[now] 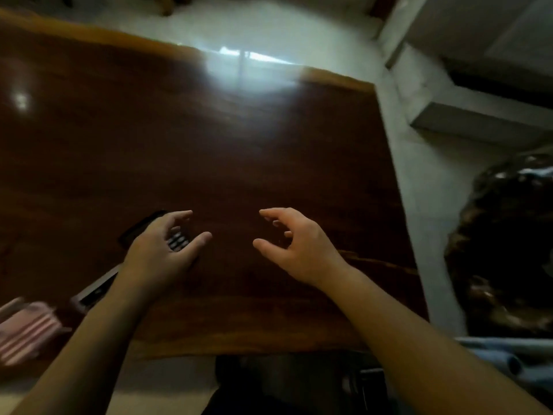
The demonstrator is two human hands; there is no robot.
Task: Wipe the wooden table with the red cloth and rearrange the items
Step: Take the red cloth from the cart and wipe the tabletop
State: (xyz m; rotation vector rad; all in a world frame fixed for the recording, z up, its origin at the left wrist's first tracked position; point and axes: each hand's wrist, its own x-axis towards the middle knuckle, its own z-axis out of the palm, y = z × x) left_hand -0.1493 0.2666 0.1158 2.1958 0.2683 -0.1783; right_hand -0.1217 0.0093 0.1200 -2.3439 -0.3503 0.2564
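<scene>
The dark polished wooden table fills most of the head view. My left hand hovers over a black remote control with pale buttons, fingers spread and curved above it. Whether it touches the remote I cannot tell. A second, greyish remote lies just behind my left forearm. My right hand floats above bare wood to the right, fingers apart, holding nothing. A reddish-pink striped cloth lies at the table's near left edge, blurred.
A pale floor runs along the table's right side, with a white step or ledge beyond it. A dark glossy carved object stands at the right. Bright light reflects off the table's far middle.
</scene>
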